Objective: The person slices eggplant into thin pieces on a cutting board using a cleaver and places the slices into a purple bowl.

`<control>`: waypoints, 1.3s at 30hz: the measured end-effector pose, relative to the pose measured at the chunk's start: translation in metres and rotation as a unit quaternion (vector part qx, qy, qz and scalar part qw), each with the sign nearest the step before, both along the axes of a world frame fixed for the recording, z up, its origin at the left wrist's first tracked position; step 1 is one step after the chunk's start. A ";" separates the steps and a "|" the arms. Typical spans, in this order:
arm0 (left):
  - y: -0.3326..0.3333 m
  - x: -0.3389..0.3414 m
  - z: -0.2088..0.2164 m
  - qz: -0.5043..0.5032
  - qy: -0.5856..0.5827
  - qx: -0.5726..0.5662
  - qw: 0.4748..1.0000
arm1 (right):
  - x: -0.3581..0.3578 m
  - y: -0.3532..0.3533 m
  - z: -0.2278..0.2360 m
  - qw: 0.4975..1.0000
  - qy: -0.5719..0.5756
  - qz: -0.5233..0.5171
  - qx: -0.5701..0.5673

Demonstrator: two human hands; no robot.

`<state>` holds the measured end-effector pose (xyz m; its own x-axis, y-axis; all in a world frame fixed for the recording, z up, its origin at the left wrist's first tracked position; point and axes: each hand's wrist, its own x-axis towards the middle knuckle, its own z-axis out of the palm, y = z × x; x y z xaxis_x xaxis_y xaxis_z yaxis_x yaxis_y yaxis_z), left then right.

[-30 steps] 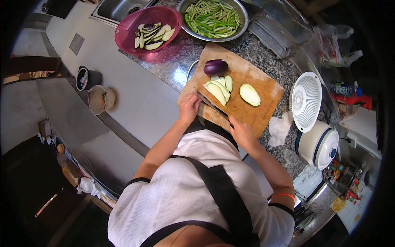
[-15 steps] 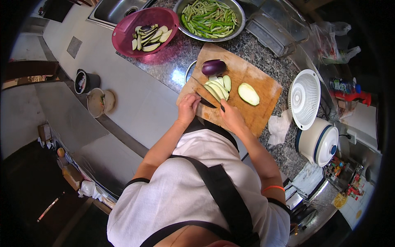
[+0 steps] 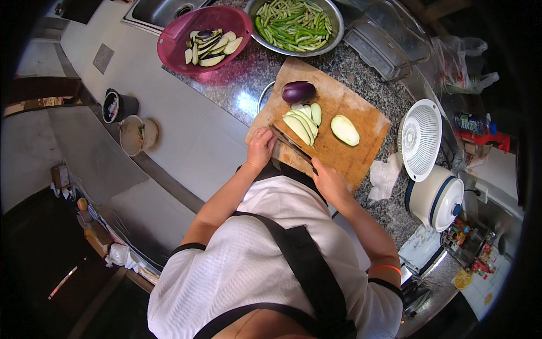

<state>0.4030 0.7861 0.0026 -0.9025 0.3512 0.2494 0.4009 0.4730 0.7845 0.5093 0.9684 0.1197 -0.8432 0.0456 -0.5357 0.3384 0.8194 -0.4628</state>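
My right hand (image 3: 331,182) grips the dark handle of a kitchen knife (image 3: 293,146) near the front edge of the wooden cutting board (image 3: 353,161). Its blade slants up and left toward my left hand (image 3: 260,148). That hand's fingers are closed at the board's near left edge, beside the blade; what they pinch is hidden. Pale eggplant slices (image 3: 300,125) lie overlapped just beyond the knife. Behind them rests a purple eggplant piece (image 3: 298,91), skin up. To the right, another eggplant piece (image 3: 345,130) shows its pale, oval cut face.
A pink basin (image 3: 169,53) with eggplant slices and a metal bowl (image 3: 339,31) of green beans stand beyond the board. On the right are a crumpled white cloth (image 3: 385,178), a white strainer basket (image 3: 420,140) and a rice cooker (image 3: 432,198). A sink (image 3: 155,14) lies far left.
My right hand and the knife handle have moved right and nearer my body, away from the slices. My left hand stays at the board's edge. The view has shifted slightly.
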 end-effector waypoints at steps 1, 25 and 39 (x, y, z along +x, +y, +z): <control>0.000 0.001 -0.001 0.003 -0.001 0.001 1.000 | -0.003 -0.002 -0.003 1.000 0.007 -0.001 -0.005; -0.004 -0.002 -0.004 -0.012 -0.005 -0.009 1.000 | -0.006 0.002 -0.001 1.000 -0.009 -0.010 -0.022; -0.001 -0.002 -0.006 -0.011 0.014 0.026 1.000 | -0.023 0.002 -0.027 0.995 0.050 -0.057 -0.064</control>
<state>0.4008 0.7851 -0.0031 -0.8872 0.3571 0.2923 0.4326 0.4229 0.7963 0.4860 0.9700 0.0930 -0.8862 0.0811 -0.4562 0.3726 0.7100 -0.5976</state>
